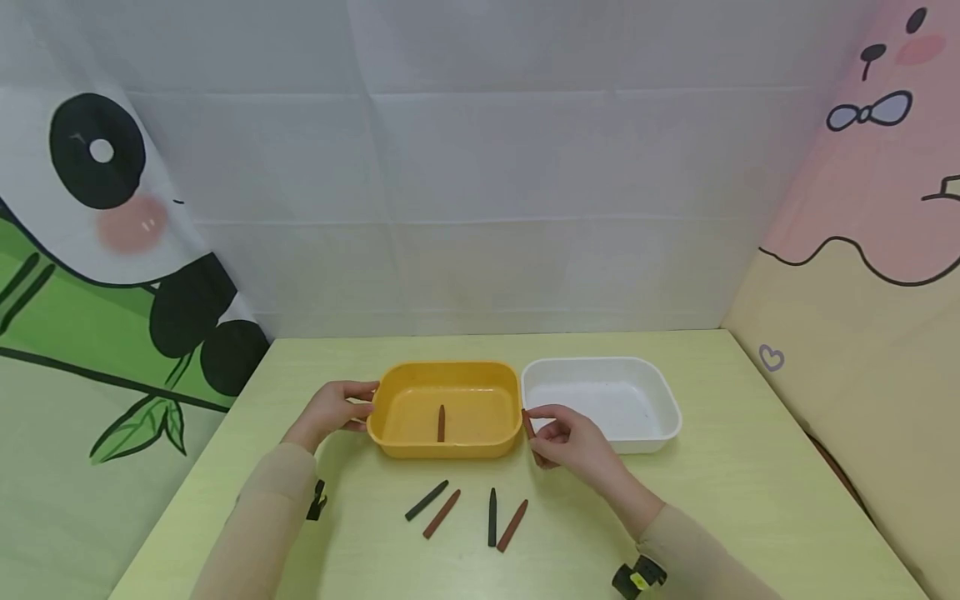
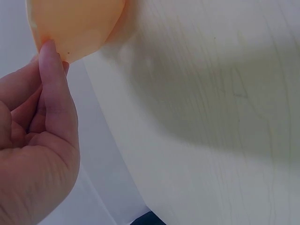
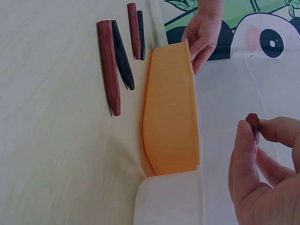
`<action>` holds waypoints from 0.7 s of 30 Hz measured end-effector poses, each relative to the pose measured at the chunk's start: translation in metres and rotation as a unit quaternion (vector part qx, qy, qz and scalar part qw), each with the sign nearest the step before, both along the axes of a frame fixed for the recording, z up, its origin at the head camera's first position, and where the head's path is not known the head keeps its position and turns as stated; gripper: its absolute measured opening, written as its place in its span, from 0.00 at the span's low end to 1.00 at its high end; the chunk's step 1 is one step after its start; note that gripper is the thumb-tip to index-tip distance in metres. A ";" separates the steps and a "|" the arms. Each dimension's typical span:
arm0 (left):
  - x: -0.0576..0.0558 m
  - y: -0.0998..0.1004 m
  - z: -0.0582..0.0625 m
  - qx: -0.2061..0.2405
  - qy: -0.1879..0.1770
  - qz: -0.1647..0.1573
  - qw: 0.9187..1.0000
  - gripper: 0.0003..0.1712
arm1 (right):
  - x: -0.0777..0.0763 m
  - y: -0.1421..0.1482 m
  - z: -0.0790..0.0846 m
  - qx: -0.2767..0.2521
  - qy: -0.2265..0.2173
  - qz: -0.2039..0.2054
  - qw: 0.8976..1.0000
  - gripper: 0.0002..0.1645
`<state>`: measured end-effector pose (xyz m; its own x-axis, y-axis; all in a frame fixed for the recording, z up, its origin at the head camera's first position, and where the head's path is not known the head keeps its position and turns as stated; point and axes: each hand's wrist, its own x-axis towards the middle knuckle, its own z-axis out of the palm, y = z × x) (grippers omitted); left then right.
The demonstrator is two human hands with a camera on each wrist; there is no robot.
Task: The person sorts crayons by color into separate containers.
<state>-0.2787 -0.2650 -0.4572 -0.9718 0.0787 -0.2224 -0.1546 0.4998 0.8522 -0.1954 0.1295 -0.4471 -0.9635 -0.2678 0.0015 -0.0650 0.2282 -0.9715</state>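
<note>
A yellow plastic tray (image 1: 442,450) stands on the table, a reddish-brown crayon (image 1: 441,423) lying inside it. At its left end my left hand (image 1: 332,410) grips the rim, the thumb against the tray's outer wall (image 2: 77,23) in the left wrist view. Between thumb and fingertips, my right hand (image 1: 572,442) pinches another reddish-brown crayon (image 1: 529,429), held near the tray's right end. The held crayon's end (image 3: 252,120) shows in the right wrist view. In front of the tray lie two dark crayons, one left (image 1: 427,500) and one right (image 1: 492,517), each beside a reddish-brown crayon (image 1: 442,514).
A white tray (image 1: 652,446) sits right up against the yellow one on its right. Pale curtain (image 1: 480,208) hangs behind the table (image 1: 360,542), with cartoon-printed cloth at both sides. Each wrist wears a small black device (image 1: 639,577).
</note>
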 end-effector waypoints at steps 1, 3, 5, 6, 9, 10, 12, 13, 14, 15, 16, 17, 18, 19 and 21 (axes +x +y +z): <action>0.000 0.000 0.000 -0.001 0.000 0.000 1.000 0.28 | -0.002 -0.003 0.001 -0.005 -0.002 -0.002 1.000 0.25; 0.000 0.000 0.000 -0.002 0.000 0.001 1.000 0.28 | -0.005 -0.008 0.002 -0.014 -0.005 -0.006 1.000 0.25; 0.000 0.000 0.000 -0.002 0.000 0.001 1.000 0.28 | -0.009 -0.013 0.002 -0.023 -0.011 -0.010 1.000 0.24; 0.000 0.000 0.000 -0.002 0.000 0.000 1.000 0.28 | -0.010 -0.016 0.003 -0.025 -0.012 -0.013 1.000 0.24; 0.000 0.000 0.000 -0.001 -0.001 -0.001 1.000 0.28 | -0.016 -0.024 0.004 -0.029 -0.012 -0.019 0.999 0.23; 0.000 0.000 0.000 -0.001 -0.002 -0.001 1.000 0.28 | -0.017 -0.026 0.004 -0.029 -0.015 -0.022 0.999 0.23; 0.000 0.000 0.000 0.000 -0.003 -0.001 1.000 0.28 | -0.020 -0.031 0.007 -0.029 -0.017 -0.026 0.999 0.23; 0.000 0.000 0.000 0.001 -0.003 -0.001 1.000 0.28 | -0.021 -0.034 0.008 -0.029 -0.018 -0.028 0.999 0.23; 0.000 0.000 0.000 0.000 -0.003 -0.003 1.000 0.28 | -0.023 -0.036 0.009 -0.030 -0.019 -0.029 0.999 0.23; 0.000 0.000 0.000 0.001 -0.003 -0.003 1.000 0.28 | -0.025 -0.039 0.010 -0.031 -0.020 -0.030 0.999 0.23; 0.000 0.000 0.000 0.002 -0.003 -0.003 1.000 0.28 | -0.026 -0.041 0.011 -0.033 -0.020 -0.030 0.999 0.23; 0.000 0.000 0.000 0.002 -0.003 -0.003 1.000 0.28 | -0.028 -0.044 0.012 -0.036 -0.020 -0.031 0.999 0.23; 0.000 0.000 0.000 0.002 -0.002 -0.004 1.000 0.28 | -0.030 -0.047 0.012 -0.039 -0.019 -0.031 0.999 0.23; 0.000 0.000 0.001 0.002 -0.002 -0.004 1.000 0.28 | -0.032 -0.049 0.013 -0.044 -0.019 -0.031 0.998 0.23; 0.001 0.000 0.001 0.003 -0.002 -0.003 1.000 0.28 | -0.035 -0.055 0.016 -0.049 -0.017 -0.030 0.998 0.23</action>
